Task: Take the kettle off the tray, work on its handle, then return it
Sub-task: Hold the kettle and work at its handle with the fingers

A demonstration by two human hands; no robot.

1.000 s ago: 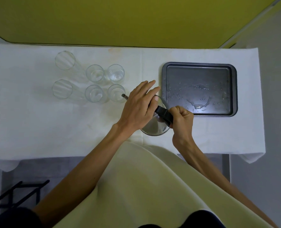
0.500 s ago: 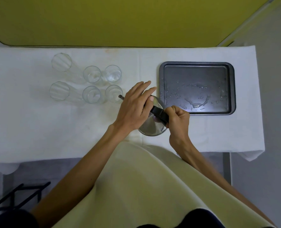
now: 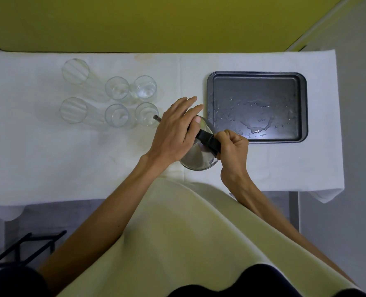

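The kettle (image 3: 196,162) is off the tray (image 3: 257,75) on the desk (image 3: 49,157), the left hand (image 3: 175,133) lies flat on it, the right hand (image 3: 233,151) grips its handle (image 3: 206,139), and putting it back is still to do.

a white-clothed table (image 3: 49,157) meets a yellow-green wall (image 3: 135,22), grey floor (image 3: 360,146) beside it.

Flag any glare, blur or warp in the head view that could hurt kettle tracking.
Head view: glare on the puddle in the tray; glasses faint against the white cloth; cloth edges nearly straight, little warp; kettle, handle, left hand and right hand sharp, shadows soft.
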